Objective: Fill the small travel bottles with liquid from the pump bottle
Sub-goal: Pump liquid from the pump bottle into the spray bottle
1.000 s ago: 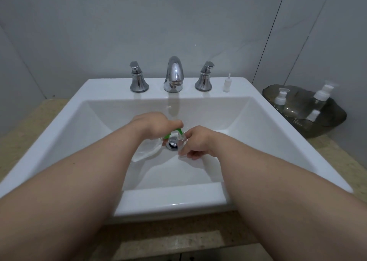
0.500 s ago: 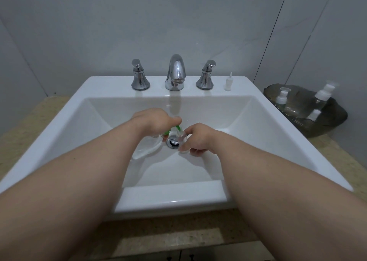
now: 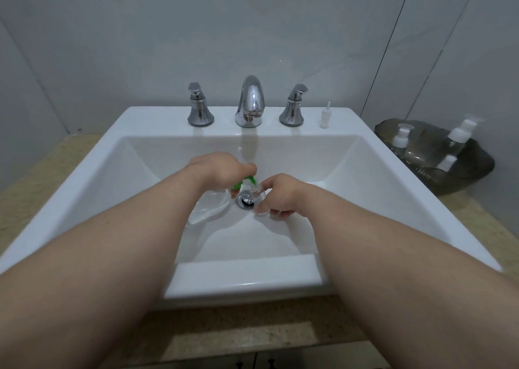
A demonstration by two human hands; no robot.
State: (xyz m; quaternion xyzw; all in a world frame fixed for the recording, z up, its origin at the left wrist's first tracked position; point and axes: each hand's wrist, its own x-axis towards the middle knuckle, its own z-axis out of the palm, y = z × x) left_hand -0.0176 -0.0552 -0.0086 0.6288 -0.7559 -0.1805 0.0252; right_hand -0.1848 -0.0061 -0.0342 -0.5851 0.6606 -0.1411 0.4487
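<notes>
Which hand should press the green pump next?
Left, likely. The left hand grips the pump bottle at its green head; the right hand is busy holding the small travel bottle beside it.

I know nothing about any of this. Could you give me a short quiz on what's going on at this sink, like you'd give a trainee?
1. True or false: the right hand holds a small clear bottle beside the drain.
2. Which one grips the green-topped pump bottle? A: left hand. B: right hand. C: neither.
3. How many white-capped bottles sit in the dark tray?

Key: 1 true; 2 A; 3 three.
</notes>
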